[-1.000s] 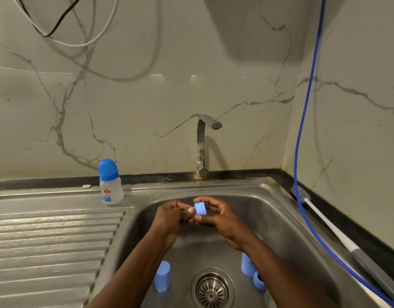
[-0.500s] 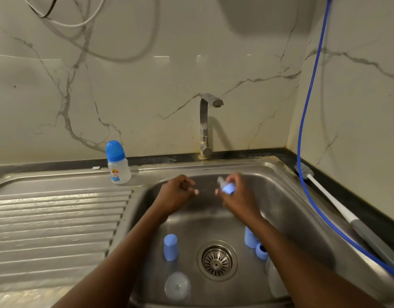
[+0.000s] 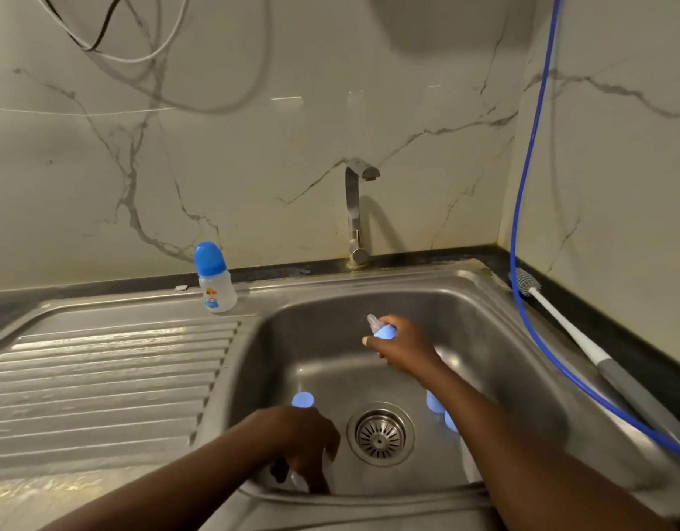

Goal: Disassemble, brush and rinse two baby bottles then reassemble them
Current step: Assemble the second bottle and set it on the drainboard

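My right hand (image 3: 403, 348) holds a blue screw ring with its clear teat (image 3: 382, 330) above the back of the sink basin (image 3: 484, 320). Low at the basin's front, my left hand (image 3: 303, 442) has its fingers curled round a clear bottle body (image 3: 297, 481), which is mostly hidden under them. A blue cap (image 3: 303, 400) stands on the basin floor just behind that hand. Two more blue parts (image 3: 440, 410) lie by my right forearm, partly hidden. A whole baby bottle with a blue cap (image 3: 215, 279) stands upright on the counter's back edge.
The tap (image 3: 355, 208) rises behind the basin with no water running, and the drain strainer (image 3: 380, 435) is between my arms. A white-handled bottle brush (image 3: 560, 312) lies along the right counter under a blue hose (image 3: 530, 185). A ribbed draining board (image 3: 100, 369) is at the left.
My hands have parted. The left went down to the front of the basin onto the clear bottle body. The right kept the ring and teat and stayed at the back.
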### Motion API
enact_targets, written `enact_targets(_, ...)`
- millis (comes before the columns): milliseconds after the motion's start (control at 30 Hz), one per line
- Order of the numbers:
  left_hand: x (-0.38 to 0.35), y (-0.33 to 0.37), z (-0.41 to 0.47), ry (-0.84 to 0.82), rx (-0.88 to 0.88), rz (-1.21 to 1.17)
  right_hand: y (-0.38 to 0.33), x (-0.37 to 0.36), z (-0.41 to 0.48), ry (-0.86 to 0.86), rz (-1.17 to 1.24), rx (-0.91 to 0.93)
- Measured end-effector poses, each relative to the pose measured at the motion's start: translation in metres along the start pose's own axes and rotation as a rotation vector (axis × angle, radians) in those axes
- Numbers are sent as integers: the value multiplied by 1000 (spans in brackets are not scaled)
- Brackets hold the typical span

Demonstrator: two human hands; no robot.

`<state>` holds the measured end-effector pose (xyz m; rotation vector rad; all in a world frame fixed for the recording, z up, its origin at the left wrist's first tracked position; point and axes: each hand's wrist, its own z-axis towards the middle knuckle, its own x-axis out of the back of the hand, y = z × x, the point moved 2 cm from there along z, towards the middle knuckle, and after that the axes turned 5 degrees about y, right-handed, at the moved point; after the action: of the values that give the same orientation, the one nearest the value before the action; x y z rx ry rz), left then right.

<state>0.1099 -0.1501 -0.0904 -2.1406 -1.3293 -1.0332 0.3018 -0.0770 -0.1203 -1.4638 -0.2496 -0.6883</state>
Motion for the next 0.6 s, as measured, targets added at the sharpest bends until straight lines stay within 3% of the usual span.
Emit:
enact_targets(67, 7, 3, -1, 25, -35, 15, -10, 8, -2, 99, 27, 43)
enact_targets(133, 33, 4, -6, 189, -92, 64, -16, 23, -2, 311, 59, 101)
enact_targets(200, 74, 4, -20, 509, -148, 12, -18, 37, -1, 544, 101, 185)
enact_targets(300, 126, -2, -35, 1027, -178, -351, -12, 49, 5, 696, 128, 196)
enact_targets(333, 127, 0, -29, 1069, -144, -401, -10, 50, 5, 707, 142, 175)
enact_targets(367, 118, 5, -17, 1003, -103, -356, -8, 51, 5, 710, 149, 160)
enact_targets(433, 84, 18, 16, 723, -40, -192, -3, 51, 7, 714, 125, 165)
enact_targets(467, 73, 17, 25, 689, -22, -185, -2, 50, 8, 722, 124, 179)
enact_targets(500, 73, 14, 29, 771, -37, -268, -3, 50, 8, 728, 137, 193)
enact_targets(567, 86, 8, 25, 1090, -122, -467, -7, 53, 11, 733, 166, 194)
enact_targets(600, 86, 10, 26, 1137, -151, -441, -6, 54, 12, 731, 173, 174)
